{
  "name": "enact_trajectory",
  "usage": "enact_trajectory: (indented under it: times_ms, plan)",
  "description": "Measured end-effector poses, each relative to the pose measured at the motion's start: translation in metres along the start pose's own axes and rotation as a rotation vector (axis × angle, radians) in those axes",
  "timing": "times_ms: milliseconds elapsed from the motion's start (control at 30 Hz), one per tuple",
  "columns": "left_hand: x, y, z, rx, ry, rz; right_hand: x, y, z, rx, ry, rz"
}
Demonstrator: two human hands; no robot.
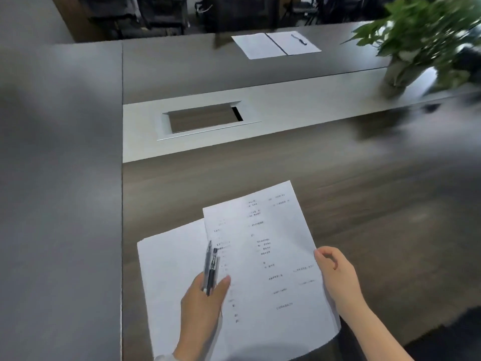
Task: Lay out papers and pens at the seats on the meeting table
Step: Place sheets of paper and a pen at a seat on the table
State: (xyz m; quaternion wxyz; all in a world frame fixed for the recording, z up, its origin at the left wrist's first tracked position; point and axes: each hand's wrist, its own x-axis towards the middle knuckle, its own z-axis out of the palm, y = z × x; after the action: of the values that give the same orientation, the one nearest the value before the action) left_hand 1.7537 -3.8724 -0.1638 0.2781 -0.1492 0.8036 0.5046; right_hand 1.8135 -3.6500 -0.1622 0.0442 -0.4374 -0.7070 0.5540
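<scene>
Two slim pens (210, 267) are pinched in the left hand (204, 306) over a white sheet (169, 269); a printed white paper (270, 256) is gripped at its edge by the right hand (335, 274). Both papers are held at the near edge of the grey-brown wooden table (364, 191), where bare surface stretches past a recessed cable box (203, 118) to laid-out white sheets with a pen (276, 44).

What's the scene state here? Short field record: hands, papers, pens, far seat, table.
left hand: holds two pens together over the near papers
right hand: pinches the right edge of the printed sheet
near papers: printed sheet overlaps a blank sheet at the near table edge
far seat: two sheets laid side by side, one pen on the right sheet
table: wood top, pale centre strip with a recessed cable hatch
plant: potted, far right, blurred
</scene>
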Motion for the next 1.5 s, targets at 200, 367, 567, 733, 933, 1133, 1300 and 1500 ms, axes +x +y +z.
enact_trajectory:
  times_ms: [200, 367, 567, 733, 933, 1133, 1300, 1500]
  plan:
    - [0.007, 0.054, 0.105, 0.083, -0.217, 0.014, 0.039, 0.001, -0.102, 0.007, 0.180, 0.010]
    - [0.005, 0.085, 0.216, 0.037, -0.267, -0.002, 0.087, 0.020, -0.175, -0.226, 0.340, 0.002]
    - [0.008, 0.118, 0.324, 0.000, -0.239, -0.005, 0.130, 0.065, -0.181, -0.943, 0.228, -0.153]
    - [0.007, 0.128, 0.362, -0.038, -0.258, -0.064, 0.158, 0.102, -0.172, -1.029, 0.129, -0.064]
    - [0.005, 0.131, 0.348, 0.071, -0.208, -0.007, 0.187, 0.116, -0.197, -1.011, 0.288, -0.193]
    - [0.012, 0.121, 0.312, 0.100, -0.137, 0.020, 0.197, 0.112, -0.204, -1.010, 0.289, -0.169]
    - [0.011, 0.114, 0.292, 0.114, -0.131, 0.057, 0.199, 0.113, -0.204, -1.024, 0.267, -0.166]
    - [0.010, 0.104, 0.235, 0.103, -0.136, 0.047, 0.190, 0.085, -0.198, -1.047, 0.234, -0.131]
